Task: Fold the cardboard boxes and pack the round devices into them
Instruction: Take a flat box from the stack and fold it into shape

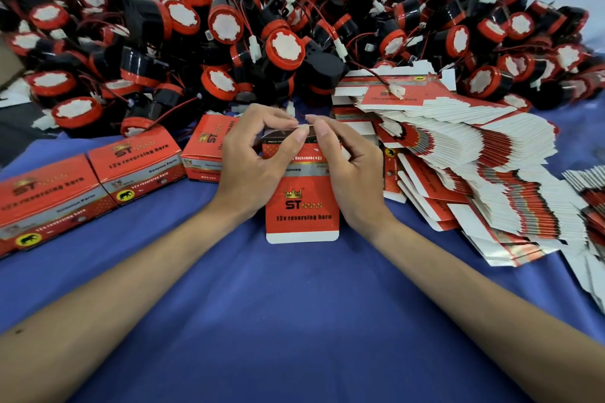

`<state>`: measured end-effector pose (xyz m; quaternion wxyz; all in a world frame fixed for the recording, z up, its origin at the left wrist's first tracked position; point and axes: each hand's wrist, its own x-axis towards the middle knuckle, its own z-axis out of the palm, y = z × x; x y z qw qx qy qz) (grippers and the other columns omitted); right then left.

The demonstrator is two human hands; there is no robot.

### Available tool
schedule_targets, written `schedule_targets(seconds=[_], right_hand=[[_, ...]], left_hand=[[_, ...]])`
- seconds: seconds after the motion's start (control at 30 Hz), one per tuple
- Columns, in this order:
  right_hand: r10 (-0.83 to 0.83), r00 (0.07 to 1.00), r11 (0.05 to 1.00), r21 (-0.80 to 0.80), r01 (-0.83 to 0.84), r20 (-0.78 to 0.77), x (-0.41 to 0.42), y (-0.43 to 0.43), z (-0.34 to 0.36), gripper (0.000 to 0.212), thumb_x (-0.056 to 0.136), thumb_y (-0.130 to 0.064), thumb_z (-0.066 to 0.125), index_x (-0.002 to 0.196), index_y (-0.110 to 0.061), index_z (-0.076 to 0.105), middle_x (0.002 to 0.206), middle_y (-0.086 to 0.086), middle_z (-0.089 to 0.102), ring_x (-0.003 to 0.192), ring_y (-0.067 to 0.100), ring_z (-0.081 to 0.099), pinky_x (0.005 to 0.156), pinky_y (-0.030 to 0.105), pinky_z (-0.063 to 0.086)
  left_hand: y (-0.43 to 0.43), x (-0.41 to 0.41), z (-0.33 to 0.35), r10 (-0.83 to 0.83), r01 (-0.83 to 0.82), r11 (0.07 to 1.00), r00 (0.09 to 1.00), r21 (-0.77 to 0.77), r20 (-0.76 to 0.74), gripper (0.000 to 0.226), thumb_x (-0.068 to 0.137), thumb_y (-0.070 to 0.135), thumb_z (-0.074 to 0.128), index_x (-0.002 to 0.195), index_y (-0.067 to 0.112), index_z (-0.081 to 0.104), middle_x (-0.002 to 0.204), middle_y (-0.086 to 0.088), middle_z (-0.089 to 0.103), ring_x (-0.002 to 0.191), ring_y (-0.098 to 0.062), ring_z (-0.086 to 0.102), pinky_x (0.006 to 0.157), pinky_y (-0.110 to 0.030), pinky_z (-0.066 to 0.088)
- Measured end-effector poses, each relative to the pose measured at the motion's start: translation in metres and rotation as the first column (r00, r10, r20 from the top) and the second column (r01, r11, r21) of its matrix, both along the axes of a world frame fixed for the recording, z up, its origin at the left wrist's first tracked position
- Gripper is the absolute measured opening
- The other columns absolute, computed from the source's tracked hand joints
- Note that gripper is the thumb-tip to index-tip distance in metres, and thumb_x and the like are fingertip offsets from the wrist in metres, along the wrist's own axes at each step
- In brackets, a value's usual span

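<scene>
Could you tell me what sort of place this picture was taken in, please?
Probably a small packing workshop: a large heap of round red-and-black devices, a stack of flat cartons, and a row of folded boxes on a blue cloth.

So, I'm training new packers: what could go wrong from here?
The left hand and right hand pinch the top edge of the red cardboard box; it might crease or tear. A white plastic connector sits behind it and could snag in the fold. The fanned stack of red-and-white cardboard blanks beside the right hand might slide if nudged.
</scene>
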<state>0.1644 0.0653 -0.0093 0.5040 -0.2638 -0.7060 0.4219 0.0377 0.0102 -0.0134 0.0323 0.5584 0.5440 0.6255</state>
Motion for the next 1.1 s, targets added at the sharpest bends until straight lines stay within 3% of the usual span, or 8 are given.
schedule_targets(seconds=[0.1, 0.17, 0.27, 0.37, 0.5, 0.77, 0.93, 1.1], right_hand=[[-0.119, 0.993, 0.985, 0.125, 0.120, -0.016, 0.000, -0.001, 0.001, 0.018, 0.092, -0.017, 0.063, 0.100, -0.004, 0.072, 0.107, 0.006, 0.058, 0.099, -0.002, 0.055, 0.079, 0.008, 0.044], [-0.102, 0.994, 0.993, 0.054, 0.103, -0.028, 0.000, 0.001, 0.002, 0.019, 0.090, -0.021, 0.064, 0.105, -0.010, 0.069, 0.112, 0.006, 0.048, 0.104, -0.001, 0.052, 0.082, 0.010, 0.045], [0.189, 0.981, 0.951, -0.241, -0.194, -0.041, 0.001, 0.005, 0.002, 0.035, 0.091, -0.035, 0.052, 0.121, -0.018, 0.059, 0.125, 0.008, 0.053, 0.112, 0.018, 0.059, 0.089, 0.030, 0.053], [0.358, 0.926, 0.850, -0.370, -0.375, -0.117, 0.000, 0.006, 0.004, 0.032, 0.092, -0.033, 0.046, 0.115, -0.016, 0.061, 0.121, 0.014, 0.060, 0.100, 0.019, 0.065, 0.079, 0.027, 0.055], [0.294, 0.936, 0.881, -0.324, -0.344, -0.192, -0.005, 0.003, 0.004, 0.017, 0.091, -0.022, 0.047, 0.090, -0.021, 0.064, 0.093, -0.006, 0.066, 0.081, 0.008, 0.064, 0.067, 0.025, 0.053], [0.255, 0.947, 0.904, -0.298, -0.305, -0.196, -0.008, 0.001, 0.000, 0.034, 0.099, -0.019, 0.048, 0.067, -0.025, 0.055, 0.065, -0.011, 0.056, 0.062, 0.003, 0.058, 0.059, 0.021, 0.051], [0.240, 0.944, 0.886, -0.347, -0.308, -0.226, -0.008, 0.002, 0.003, 0.039, 0.092, -0.027, 0.051, 0.089, 0.011, 0.050, 0.077, 0.012, 0.053, 0.068, 0.012, 0.058, 0.062, 0.025, 0.052], [0.207, 0.972, 0.955, -0.193, -0.225, -0.111, -0.003, 0.005, 0.005, 0.028, 0.091, -0.023, 0.049, 0.087, 0.002, 0.062, 0.087, 0.014, 0.058, 0.084, 0.030, 0.056, 0.079, 0.044, 0.047]], left_hand=[[-0.001, 0.000, 0.000, 0.035, -0.034, 0.998, 0.999, 0.046, -0.023, 0.020, 0.090, 0.026, 0.063, 0.086, 0.006, 0.062, 0.094, -0.007, 0.062, 0.088, -0.014, 0.062, 0.081, -0.025, 0.048], [-0.001, 0.000, 0.000, 0.071, -0.063, 0.993, 0.994, 0.104, -0.080, 0.016, 0.089, 0.022, 0.064, 0.083, 0.008, 0.062, 0.091, -0.009, 0.062, 0.086, -0.014, 0.061, 0.080, -0.023, 0.046], [0.000, -0.001, -0.002, 0.115, -0.086, 0.980, 0.981, 0.179, -0.156, 0.019, 0.089, 0.018, 0.065, 0.080, 0.001, 0.063, 0.088, -0.012, 0.062, 0.085, -0.016, 0.060, 0.080, -0.022, 0.046], [0.000, -0.002, -0.001, 0.117, -0.087, 0.979, 0.979, 0.182, -0.166, 0.022, 0.089, 0.018, 0.065, 0.077, -0.001, 0.062, 0.086, -0.015, 0.063, 0.083, -0.016, 0.060, 0.080, -0.024, 0.046], [-0.001, 0.000, 0.003, -0.011, 0.022, 0.995, 0.994, 0.098, -0.111, 0.017, 0.089, 0.022, 0.061, 0.081, 0.008, 0.059, 0.091, -0.008, 0.058, 0.087, -0.015, 0.058, 0.081, -0.027, 0.045], [0.000, 0.001, 0.003, -0.019, 0.021, 0.999, 0.997, 0.031, -0.068, 0.036, 0.089, 0.023, 0.060, 0.066, -0.004, 0.059, 0.087, -0.011, 0.055, 0.084, -0.030, 0.061, 0.078, -0.041, 0.050], [0.001, -0.001, 0.003, -0.016, 0.017, 1.000, 0.998, 0.013, -0.057, 0.036, 0.089, 0.026, 0.060, 0.066, -0.003, 0.061, 0.086, -0.009, 0.057, 0.081, -0.022, 0.060, 0.077, -0.030, 0.049], [0.000, 0.000, 0.013, 0.036, -0.052, 0.995, 0.983, -0.087, -0.180, 0.042, 0.089, 0.033, 0.057, 0.068, -0.002, 0.065, 0.089, -0.010, 0.057, 0.080, -0.018, 0.056, 0.074, -0.030, 0.045]])
